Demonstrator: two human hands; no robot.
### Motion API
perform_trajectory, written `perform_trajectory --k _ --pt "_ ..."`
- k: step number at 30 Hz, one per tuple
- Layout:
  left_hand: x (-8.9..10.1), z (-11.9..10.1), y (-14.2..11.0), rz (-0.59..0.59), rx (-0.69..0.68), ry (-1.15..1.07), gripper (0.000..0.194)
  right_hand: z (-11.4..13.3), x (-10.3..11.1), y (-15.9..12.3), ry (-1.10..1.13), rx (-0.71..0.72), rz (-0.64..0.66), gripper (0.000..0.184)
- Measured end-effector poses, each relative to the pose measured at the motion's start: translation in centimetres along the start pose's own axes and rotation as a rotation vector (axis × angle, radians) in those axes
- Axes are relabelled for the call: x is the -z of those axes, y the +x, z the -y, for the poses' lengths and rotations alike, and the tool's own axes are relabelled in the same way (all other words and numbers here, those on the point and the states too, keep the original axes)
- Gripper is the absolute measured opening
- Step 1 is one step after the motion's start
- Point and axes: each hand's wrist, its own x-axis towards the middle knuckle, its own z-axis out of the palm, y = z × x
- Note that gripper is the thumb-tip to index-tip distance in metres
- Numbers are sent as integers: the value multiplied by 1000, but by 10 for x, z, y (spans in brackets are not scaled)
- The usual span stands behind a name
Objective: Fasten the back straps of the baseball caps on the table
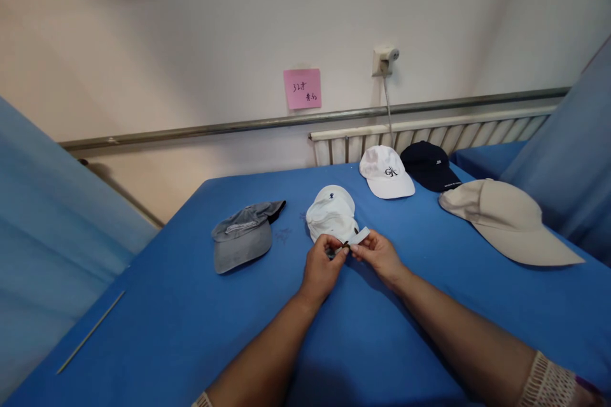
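Observation:
A white cap [331, 216] with a small dark blue emblem lies at the middle of the blue-covered table, its brim toward the wall. Its back strap [360, 236] and a small dark buckle are at the near edge. My left hand [325, 266] pinches the strap at the buckle, fingers closed. Close beside it, my right hand [380, 257] is closed on the strap, whose pale end sticks up past the fingers. The fingertips of both hands nearly meet and partly hide the buckle.
Left of the white cap lies a grey cap [244, 235]. Farther right are a white cap with black letters [386, 172], a navy cap [428, 165] and a beige cap [508, 219]. A thin stick [90, 332] rests near the table's left edge. Blue curtains [52, 235] hang at both sides.

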Motion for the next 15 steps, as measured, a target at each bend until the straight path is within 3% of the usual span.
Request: perform_trajectory --k 15 --pt "-1 3 4 -7 36 -141 19 -1 -3 2 25 29 -7 39"
